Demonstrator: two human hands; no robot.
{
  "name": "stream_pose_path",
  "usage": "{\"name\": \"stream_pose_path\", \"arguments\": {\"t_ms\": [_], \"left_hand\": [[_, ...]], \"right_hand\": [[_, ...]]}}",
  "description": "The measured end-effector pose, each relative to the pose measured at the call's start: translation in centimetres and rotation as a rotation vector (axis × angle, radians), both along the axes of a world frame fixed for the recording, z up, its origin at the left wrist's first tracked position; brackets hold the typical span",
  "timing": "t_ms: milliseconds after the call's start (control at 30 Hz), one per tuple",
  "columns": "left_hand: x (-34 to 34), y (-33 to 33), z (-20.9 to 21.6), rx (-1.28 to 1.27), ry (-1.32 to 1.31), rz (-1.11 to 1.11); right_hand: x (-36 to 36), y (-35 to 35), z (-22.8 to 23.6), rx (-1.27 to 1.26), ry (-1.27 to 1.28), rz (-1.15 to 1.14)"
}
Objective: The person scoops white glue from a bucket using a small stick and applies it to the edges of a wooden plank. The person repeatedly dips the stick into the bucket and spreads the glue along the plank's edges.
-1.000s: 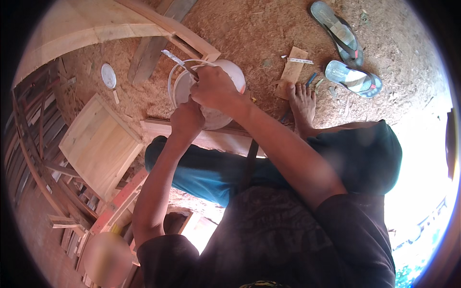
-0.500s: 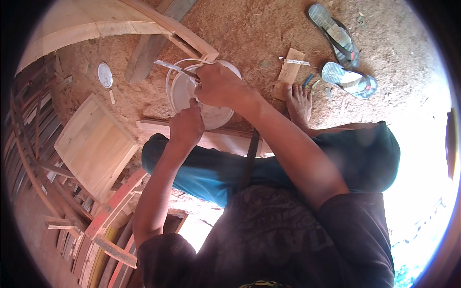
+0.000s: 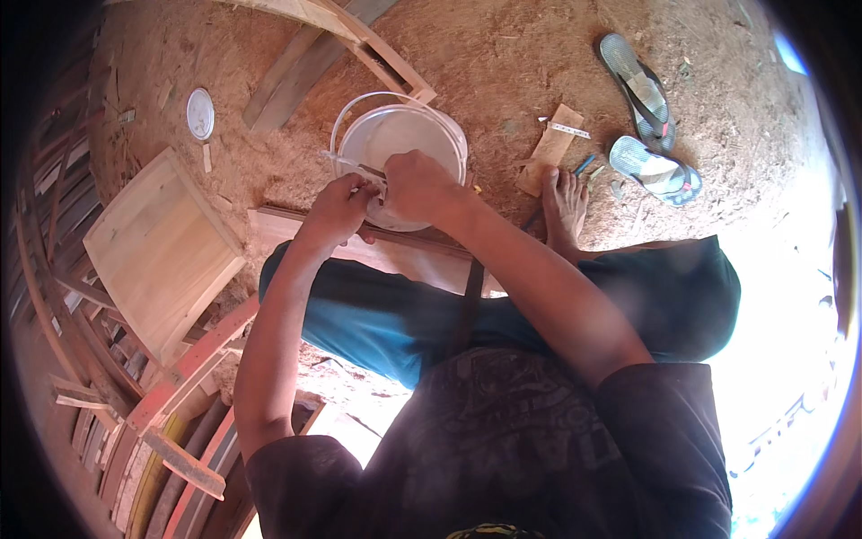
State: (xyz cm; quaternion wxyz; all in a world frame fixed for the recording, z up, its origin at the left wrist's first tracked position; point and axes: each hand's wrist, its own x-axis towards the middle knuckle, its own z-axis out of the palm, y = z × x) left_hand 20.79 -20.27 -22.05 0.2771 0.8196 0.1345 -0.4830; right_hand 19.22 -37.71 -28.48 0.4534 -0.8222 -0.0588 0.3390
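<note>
A white bucket [image 3: 417, 126] with a raised thin handle stands on the ground in front of my knees. My right hand [image 3: 417, 187] is over its near part, closed round a thin stick-like tool [image 3: 361, 167] whose far end is smeared white and points left past the rim. Close beside it, my left hand [image 3: 337, 211] is at the bucket's near left edge with fingers curled in a pinch. Some whitish stuff shows near its fingertips; what they hold is too small to make out.
A reddish board [image 3: 395, 258] lies beside my leg. At left are a pale wooden panel [image 3: 166, 256] and a white round lid [image 3: 200, 114]. A curved wooden frame [image 3: 395, 67] reaches toward the bucket. Flip-flops [image 3: 637, 90] and a small wood piece [image 3: 549, 148] lie right.
My right hand has moved down and right with the tool. My left hand has risen slightly, its upright finger now curled. The bucket's inside shows more, and the view has shifted.
</note>
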Motion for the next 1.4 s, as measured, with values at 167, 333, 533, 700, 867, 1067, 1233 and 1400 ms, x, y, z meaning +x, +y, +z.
{"name": "stream_pose_path", "arguments": {"t_ms": [167, 333, 533, 700, 867, 1067, 1233, 1400], "left_hand": [[0.1, 0.7, -0.6, -0.105, 0.119, 0.247], [0.5, 0.4, 0.1, -0.116, 0.106, 0.242], [-0.9, 1.5, 0.2, 0.040, -0.377, -0.319], [-0.6, -0.1, 0.9, 0.253, -0.254, -0.732], [-0.5, -1.0, -1.2, 0.298, -0.240, -0.815], [0.0, -1.3, -1.6, 0.048, -0.080, -0.310], [-0.7, -1.8, -1.3, 0.193, -0.143, -0.392], [-0.5, -3.7, -1.4, 0.249, 0.015, -0.461]], "right_hand": [[0.7, -0.1, 1.8, 0.017, 0.139, 0.065], [0.8, 1.1, 0.8, -0.069, 0.142, -0.051], [0.5, 1.1, -0.1, -0.089, 0.068, -0.144], [0.7, 0.2, 0.0, -0.094, 0.080, -0.147], [1.1, -0.6, 0.8, -0.094, 0.090, -0.098], [1.3, -1.6, 1.3, -0.080, 0.093, -0.144], [1.2, -2.1, 1.5, -0.025, 0.066, -0.174], [1.2, -2.1, 1.5, -0.030, 0.051, -0.171]]}}
